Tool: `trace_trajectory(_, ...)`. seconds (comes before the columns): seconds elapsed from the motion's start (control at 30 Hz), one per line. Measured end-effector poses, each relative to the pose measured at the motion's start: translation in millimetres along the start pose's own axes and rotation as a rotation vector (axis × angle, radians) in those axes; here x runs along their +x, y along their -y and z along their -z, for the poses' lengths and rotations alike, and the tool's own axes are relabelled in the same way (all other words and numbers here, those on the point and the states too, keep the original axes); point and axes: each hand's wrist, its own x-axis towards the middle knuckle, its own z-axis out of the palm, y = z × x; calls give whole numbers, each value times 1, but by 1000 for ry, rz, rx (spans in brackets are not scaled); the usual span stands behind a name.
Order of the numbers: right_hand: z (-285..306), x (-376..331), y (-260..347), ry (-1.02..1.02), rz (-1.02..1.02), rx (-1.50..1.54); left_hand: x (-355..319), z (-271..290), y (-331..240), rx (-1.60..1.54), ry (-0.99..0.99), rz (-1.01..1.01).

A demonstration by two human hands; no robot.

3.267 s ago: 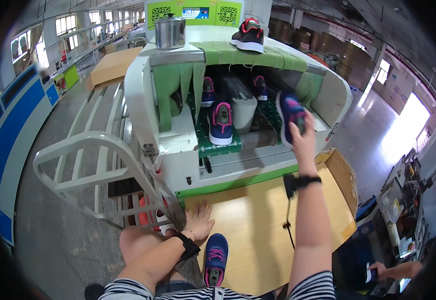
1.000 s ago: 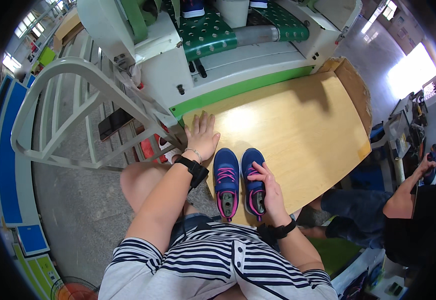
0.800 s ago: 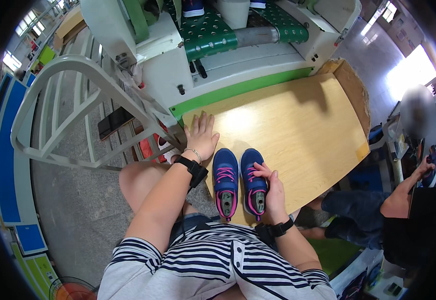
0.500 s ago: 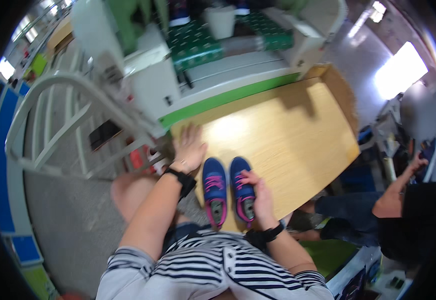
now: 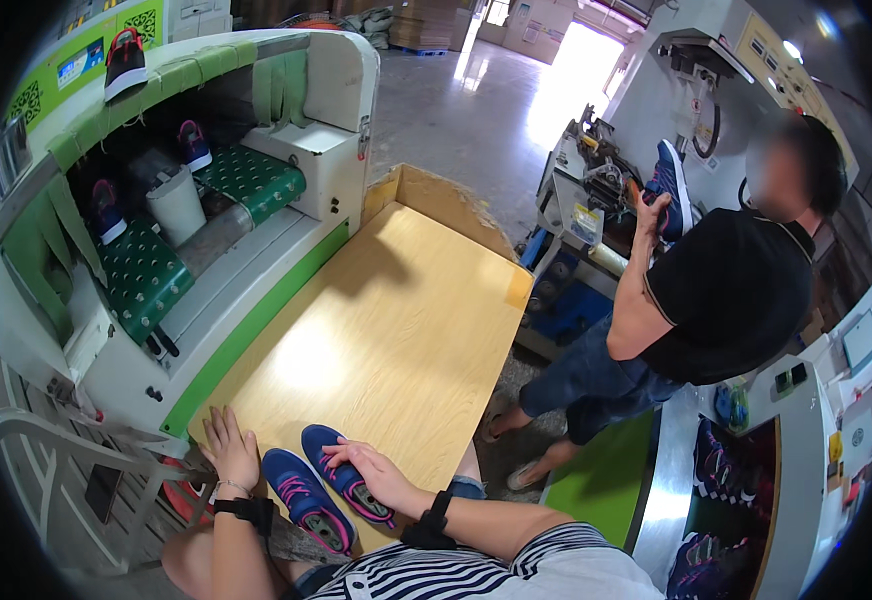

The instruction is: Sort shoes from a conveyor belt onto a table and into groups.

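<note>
Two navy blue sneakers with pink laces and pink collar trim stand side by side near the close edge of a wood-grain table [image 5: 406, 330]. My right hand [image 5: 386, 478] lies over the right sneaker [image 5: 322, 440], fingers stretched across its laces and not wrapped round it. Left of the pair, my left hand [image 5: 231, 455] rests flat at the table's edge with its fingers spread. It holds nothing and is nearest the left sneaker [image 5: 291, 482], without touching it. Dark bands circle both wrists.
A white machine with a green studded conveyor [image 5: 256, 180] carries shoes and a white bucket [image 5: 174, 205] at the left. To the right, a person [image 5: 726, 280] holds a blue sneaker [image 5: 670, 190] at another machine. More shoes [image 5: 721, 465] sit in a lower-right opening. A metal rail [image 5: 51, 430] stands lower left.
My view has swung to the right, bringing the person and the machine there more fully into sight. Both hands keep about the same places by the sneakers.
</note>
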Motion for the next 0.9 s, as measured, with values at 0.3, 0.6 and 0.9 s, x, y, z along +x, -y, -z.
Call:
trace_trajectory(0.3, 4, 1, -10, 67, -35, -2, -3, 7, -1, -3, 16, 15)
trace_trajectory(0.6, 5, 1, -10, 96, -63, 0, 0, 3, 1, 9, 18, 10)
trace_trajectory(0.9, 1, 1, -4, 15, 3, -30, 0, 0, 1, 15, 15, 12)
